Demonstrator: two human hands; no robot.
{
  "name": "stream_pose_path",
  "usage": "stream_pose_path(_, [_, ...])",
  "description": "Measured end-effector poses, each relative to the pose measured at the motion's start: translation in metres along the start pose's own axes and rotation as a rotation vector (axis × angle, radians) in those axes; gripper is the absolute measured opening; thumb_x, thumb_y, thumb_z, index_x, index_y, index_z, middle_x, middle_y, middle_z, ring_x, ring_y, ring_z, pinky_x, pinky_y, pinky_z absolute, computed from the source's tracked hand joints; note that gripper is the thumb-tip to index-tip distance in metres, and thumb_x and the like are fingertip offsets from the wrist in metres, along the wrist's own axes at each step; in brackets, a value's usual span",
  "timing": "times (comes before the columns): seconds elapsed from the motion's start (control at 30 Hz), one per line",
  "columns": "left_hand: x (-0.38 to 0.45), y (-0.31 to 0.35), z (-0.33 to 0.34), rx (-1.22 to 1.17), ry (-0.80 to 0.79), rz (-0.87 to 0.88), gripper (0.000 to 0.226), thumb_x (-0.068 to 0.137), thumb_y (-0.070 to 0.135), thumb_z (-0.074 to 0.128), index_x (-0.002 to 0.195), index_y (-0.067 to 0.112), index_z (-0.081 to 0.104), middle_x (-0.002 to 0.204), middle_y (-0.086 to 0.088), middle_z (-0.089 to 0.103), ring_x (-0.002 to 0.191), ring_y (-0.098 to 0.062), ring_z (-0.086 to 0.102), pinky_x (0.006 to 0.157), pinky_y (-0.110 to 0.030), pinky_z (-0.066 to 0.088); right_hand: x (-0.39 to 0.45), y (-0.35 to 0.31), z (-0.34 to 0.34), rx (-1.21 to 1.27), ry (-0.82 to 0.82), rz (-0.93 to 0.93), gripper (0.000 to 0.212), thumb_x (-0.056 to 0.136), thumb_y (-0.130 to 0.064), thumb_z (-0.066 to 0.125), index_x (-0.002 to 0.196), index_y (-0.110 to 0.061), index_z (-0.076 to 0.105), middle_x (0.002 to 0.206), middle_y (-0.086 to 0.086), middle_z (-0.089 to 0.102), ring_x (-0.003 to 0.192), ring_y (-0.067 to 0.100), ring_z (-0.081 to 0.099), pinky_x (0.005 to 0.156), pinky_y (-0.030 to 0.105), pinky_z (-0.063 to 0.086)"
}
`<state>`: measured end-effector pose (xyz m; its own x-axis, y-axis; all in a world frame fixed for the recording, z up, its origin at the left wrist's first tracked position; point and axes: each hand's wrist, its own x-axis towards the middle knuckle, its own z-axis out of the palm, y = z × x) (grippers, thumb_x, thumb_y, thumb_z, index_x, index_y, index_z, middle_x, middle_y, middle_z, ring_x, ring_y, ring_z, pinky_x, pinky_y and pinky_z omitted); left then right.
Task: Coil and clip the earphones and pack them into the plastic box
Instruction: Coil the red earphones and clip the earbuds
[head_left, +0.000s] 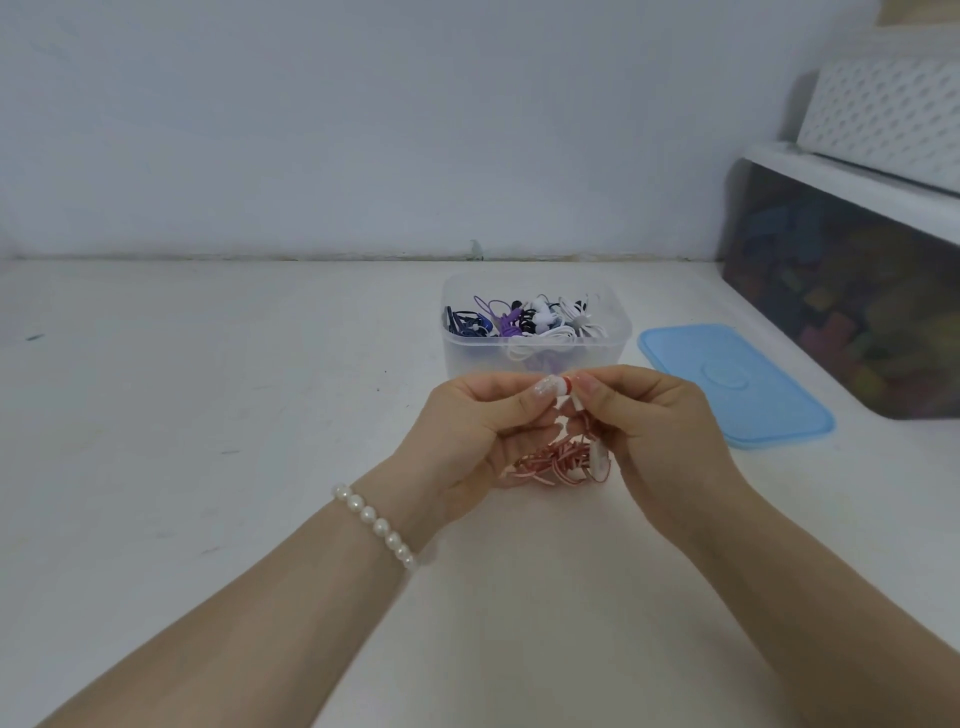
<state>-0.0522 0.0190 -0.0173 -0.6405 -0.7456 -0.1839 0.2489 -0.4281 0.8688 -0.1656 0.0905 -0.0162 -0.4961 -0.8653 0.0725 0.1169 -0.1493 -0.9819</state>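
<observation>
A red-and-white earphone set hangs tangled between my two hands, just above the white table. My left hand and my right hand both pinch its white and red earbud end at the top, fingertips almost touching. The loose cable bunches below, partly hidden by my left palm. Right behind my hands stands the clear plastic box, open, holding several coiled earphones in blue, purple, black and white.
The light blue lid lies flat to the right of the box. A large dark storage bin with a white lid stands at the right, a white perforated basket on top. A wall closes the back.
</observation>
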Motion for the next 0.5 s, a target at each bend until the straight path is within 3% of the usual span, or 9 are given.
stream_pose_path(0.07, [0.0004,-0.0006,-0.0013,0.018,0.004,-0.026,0.016,0.071,0.002,0.063,0.058,0.007,0.070,0.052,-0.003,0.062,0.047,-0.007,0.060,0.050,-0.019,0.054,-0.0011,-0.0027,0.0000,-0.066,-0.018,-0.027,0.009,0.066,-0.017,0.067,0.071,-0.011,0.072,0.058,0.003,0.066,0.052,0.014,0.057,0.048,0.023,0.046])
stream_pose_path(0.13, [0.0003,-0.0022,-0.0014,0.046,0.007,-0.024,0.009,0.065,0.005,0.065,0.058,0.008,0.070,0.052,-0.004,0.063,0.046,-0.007,0.060,0.050,-0.019,0.054,-0.0016,-0.0035,0.0001,-0.124,0.001,-0.065,0.010,0.075,-0.006,0.065,0.070,-0.012,0.071,0.054,0.000,0.064,0.048,0.010,0.055,0.043,0.020,0.043])
stream_pose_path(0.37, [-0.0010,-0.0041,-0.0024,0.141,0.037,0.109,0.007,0.074,-0.002,0.064,0.071,0.002,0.069,0.056,-0.006,0.067,0.050,-0.010,0.063,0.056,-0.022,0.056,-0.0022,0.0029,0.0036,-0.189,0.078,-0.116,0.013,0.077,0.000,0.065,0.070,-0.009,0.071,0.053,0.002,0.064,0.050,0.012,0.055,0.052,0.020,0.048])
stream_pose_path(0.5, [0.0002,-0.0049,-0.0050,0.147,0.045,0.106,0.007,0.076,-0.002,0.063,0.074,0.001,0.070,0.059,-0.008,0.068,0.053,-0.011,0.063,0.059,-0.023,0.057,-0.0015,0.0053,0.0040,-0.214,0.076,-0.097,0.014,0.078,-0.003,0.066,0.070,-0.012,0.071,0.055,0.002,0.066,0.055,0.017,0.058,0.056,0.026,0.051])
